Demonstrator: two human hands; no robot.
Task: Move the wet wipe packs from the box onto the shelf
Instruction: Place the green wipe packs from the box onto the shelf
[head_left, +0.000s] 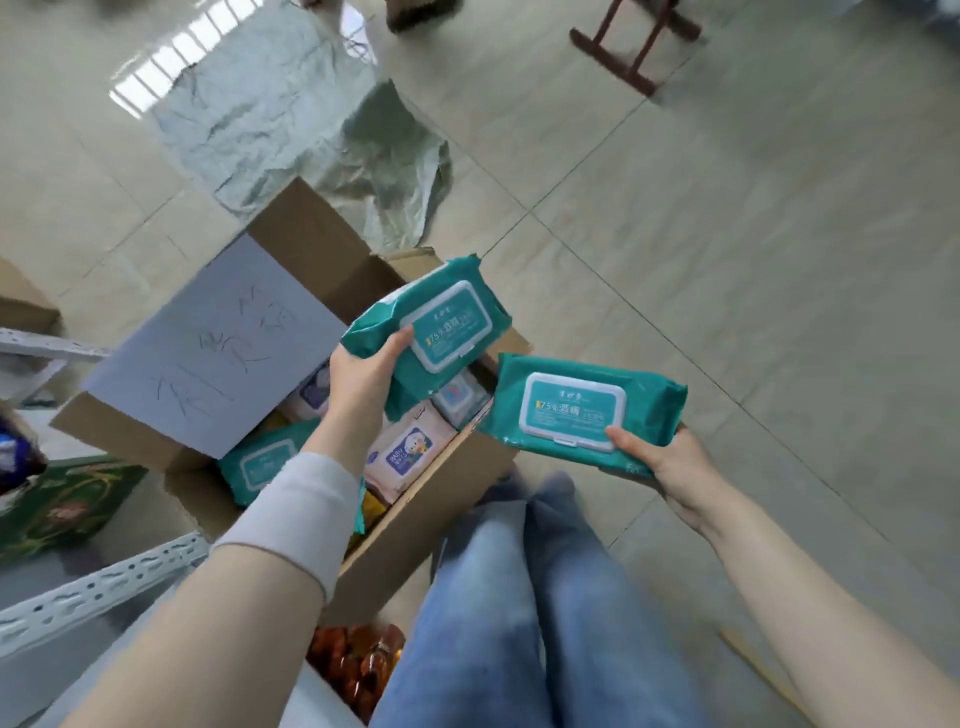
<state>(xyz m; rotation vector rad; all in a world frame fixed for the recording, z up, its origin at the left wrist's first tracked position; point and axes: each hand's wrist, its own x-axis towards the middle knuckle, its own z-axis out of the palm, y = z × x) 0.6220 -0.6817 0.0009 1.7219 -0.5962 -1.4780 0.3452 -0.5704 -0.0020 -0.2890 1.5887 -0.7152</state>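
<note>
Fingers of my left hand (363, 379) clasp one teal wipe pack (441, 322) above the box (415, 514); my right hand (670, 462) grips a second pack (582, 410) at three o'clock; best keep both level and swing toward the shelf rail (104, 587) at eight o'clock.

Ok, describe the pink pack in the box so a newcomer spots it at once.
Find the open cardboard box on the floor. Against its right wall lies the pink pack. Unlike the teal packs, it is pink with a cartoon figure and "BABY WIPES" lettering.
</note>
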